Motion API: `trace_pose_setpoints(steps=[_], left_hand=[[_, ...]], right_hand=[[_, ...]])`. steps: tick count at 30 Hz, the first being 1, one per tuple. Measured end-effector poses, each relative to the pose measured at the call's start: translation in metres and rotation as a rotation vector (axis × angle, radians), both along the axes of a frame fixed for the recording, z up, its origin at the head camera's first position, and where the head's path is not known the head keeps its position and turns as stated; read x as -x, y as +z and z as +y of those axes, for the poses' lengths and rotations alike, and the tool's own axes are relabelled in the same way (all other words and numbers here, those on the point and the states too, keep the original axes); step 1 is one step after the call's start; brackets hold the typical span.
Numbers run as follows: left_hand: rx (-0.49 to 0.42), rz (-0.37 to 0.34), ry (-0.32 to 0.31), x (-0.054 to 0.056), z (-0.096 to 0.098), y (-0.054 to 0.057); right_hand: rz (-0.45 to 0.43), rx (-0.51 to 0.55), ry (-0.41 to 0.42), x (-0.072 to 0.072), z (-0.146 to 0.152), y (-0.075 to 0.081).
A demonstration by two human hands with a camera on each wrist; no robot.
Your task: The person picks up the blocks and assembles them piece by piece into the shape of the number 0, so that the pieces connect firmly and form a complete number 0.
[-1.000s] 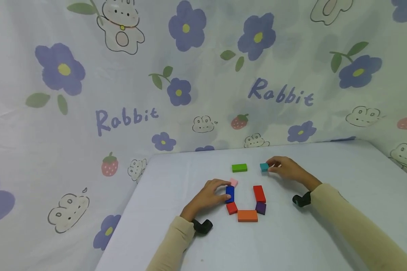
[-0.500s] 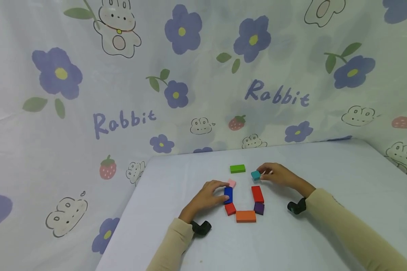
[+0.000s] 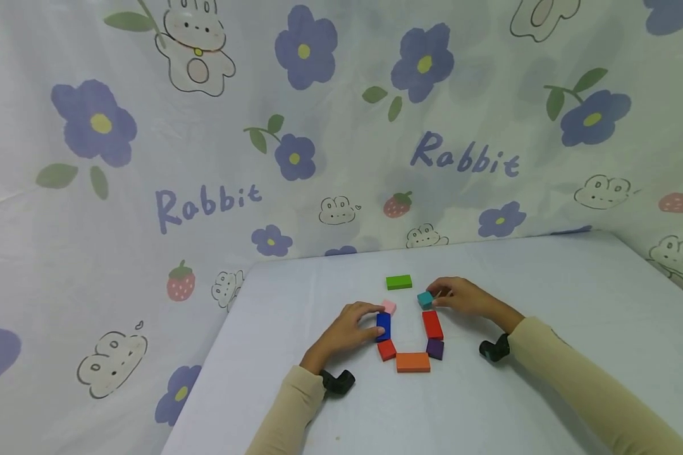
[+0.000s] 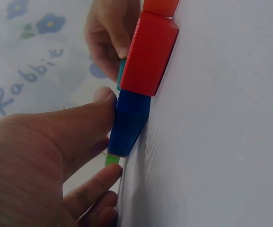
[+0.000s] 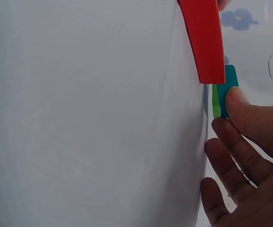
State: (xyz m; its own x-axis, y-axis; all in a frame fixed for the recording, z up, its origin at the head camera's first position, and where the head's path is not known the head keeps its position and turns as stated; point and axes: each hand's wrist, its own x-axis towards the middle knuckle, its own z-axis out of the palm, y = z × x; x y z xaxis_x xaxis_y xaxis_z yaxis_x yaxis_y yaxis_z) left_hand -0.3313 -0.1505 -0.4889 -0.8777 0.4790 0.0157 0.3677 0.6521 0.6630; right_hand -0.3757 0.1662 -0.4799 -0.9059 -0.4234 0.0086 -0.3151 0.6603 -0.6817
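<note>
My right hand (image 3: 461,296) pinches a small teal block (image 3: 425,299) between thumb and fingers, at the far end of an upright-lying red block (image 3: 432,325). In the right wrist view the thumb presses on the teal block (image 5: 228,90), right past the red block's end. On the other side, my left hand (image 3: 350,332) spans a blue block (image 3: 383,327), thumb on its near part and index finger by a pink block (image 3: 389,307) at its far end. The left wrist view shows the thumb against the blue block (image 4: 129,123), the other fingers beyond it.
A small red block (image 3: 386,350), an orange block (image 3: 413,362) and a purple block (image 3: 435,349) continue the U-shaped row on the white tabletop (image 3: 455,411). Farther back lies a green block (image 3: 399,282). A printed curtain (image 3: 353,107) hangs behind the table.
My right hand has carried the teal block left and toward me, from beside the green block to the red block's far end. The left hand stays at the blue block.
</note>
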Motion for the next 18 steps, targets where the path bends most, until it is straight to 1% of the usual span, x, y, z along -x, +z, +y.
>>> trace_pose_setpoints(steps=[5,10,14,18], left_hand=[[0.001,-0.004,0.001,-0.0012,0.0001,0.0008],[0.001,0.000,-0.002,-0.0005,0.0000,0.0002],[-0.005,0.005,-0.005,0.0012,-0.0005,-0.0012],[-0.007,0.004,-0.006,0.0017,-0.0005,-0.0015]], right_hand=[[-0.013,-0.005,0.018,0.0006,-0.0011,0.0007],[-0.004,-0.009,0.036,0.0031,-0.0017,-0.0014],[0.007,-0.019,0.033,0.0040,-0.0015,-0.0021],[-0.005,-0.029,0.029,0.0033,-0.0007,-0.0007]])
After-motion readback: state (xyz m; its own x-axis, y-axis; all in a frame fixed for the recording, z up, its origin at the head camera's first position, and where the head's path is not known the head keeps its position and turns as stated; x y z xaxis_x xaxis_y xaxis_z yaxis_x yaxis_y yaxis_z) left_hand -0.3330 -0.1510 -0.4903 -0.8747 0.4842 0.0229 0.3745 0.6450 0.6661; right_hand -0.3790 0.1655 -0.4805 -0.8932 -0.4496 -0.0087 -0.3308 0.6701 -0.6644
